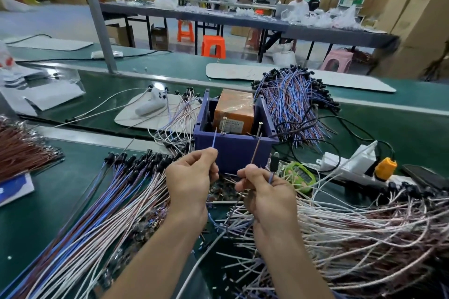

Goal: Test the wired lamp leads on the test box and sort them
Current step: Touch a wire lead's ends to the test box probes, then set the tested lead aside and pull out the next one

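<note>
Head view. Our left hand (pixel 192 177) pinched the blue lead (pixel 214 139), our right hand (pixel 264 192) the brown lead (pixel 256 150), each grip closed on its wire, just short of the purple test box (pixel 233 153) on the desk (pixel 36 213). Risk, we judged: tips missing the contact pins (pixel 224 124), causing a false reject.

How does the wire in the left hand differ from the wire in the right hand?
The blue wire, pinched by the left hand, stands almost upright; the brown wire, pinched by the right hand, leans to the right. The blue wire shows a shorter free end than the brown wire. Both are thin, straight and point up toward the box.
</note>
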`<control>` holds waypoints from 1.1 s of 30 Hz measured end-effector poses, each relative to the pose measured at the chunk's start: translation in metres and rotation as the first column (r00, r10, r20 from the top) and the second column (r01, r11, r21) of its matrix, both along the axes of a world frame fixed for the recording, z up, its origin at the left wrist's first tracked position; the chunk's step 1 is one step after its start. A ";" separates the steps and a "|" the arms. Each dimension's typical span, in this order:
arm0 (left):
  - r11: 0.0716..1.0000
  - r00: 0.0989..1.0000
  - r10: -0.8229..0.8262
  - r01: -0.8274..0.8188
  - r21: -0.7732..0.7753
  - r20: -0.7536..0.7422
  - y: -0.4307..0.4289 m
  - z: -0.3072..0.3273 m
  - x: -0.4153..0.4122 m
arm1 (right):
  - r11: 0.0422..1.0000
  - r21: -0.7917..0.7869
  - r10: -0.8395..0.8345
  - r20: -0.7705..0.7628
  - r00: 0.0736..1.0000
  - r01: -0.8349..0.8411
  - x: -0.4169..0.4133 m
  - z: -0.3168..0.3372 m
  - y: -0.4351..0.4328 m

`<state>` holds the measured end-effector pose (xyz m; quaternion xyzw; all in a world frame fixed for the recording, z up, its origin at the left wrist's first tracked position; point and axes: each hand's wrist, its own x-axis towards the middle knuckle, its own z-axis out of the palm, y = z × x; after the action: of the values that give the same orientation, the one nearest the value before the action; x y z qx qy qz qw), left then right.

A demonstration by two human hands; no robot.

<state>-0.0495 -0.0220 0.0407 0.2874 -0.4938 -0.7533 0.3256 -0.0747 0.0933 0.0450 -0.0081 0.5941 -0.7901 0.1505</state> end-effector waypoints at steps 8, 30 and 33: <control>0.998 0.998 -0.056 0.057 0.031 -0.024 -0.002 -0.004 -0.004 | 1.000 -0.009 -0.014 0.010 1.000 0.014 -0.003 0.000 -0.002; 0.996 0.995 -0.092 0.093 0.019 -0.022 -0.003 -0.005 -0.008 | 0.998 -0.067 -0.011 0.016 1.000 0.012 -0.008 -0.006 -0.001; 0.998 0.998 -0.054 0.055 0.038 -0.027 -0.005 -0.005 -0.004 | 0.993 -0.114 -0.039 0.023 0.999 0.041 -0.004 -0.005 0.001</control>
<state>-0.0533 -0.0269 0.0361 0.2702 -0.4823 -0.7751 0.3059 -0.0788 0.0946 0.0397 0.0034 0.5464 -0.8257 0.1402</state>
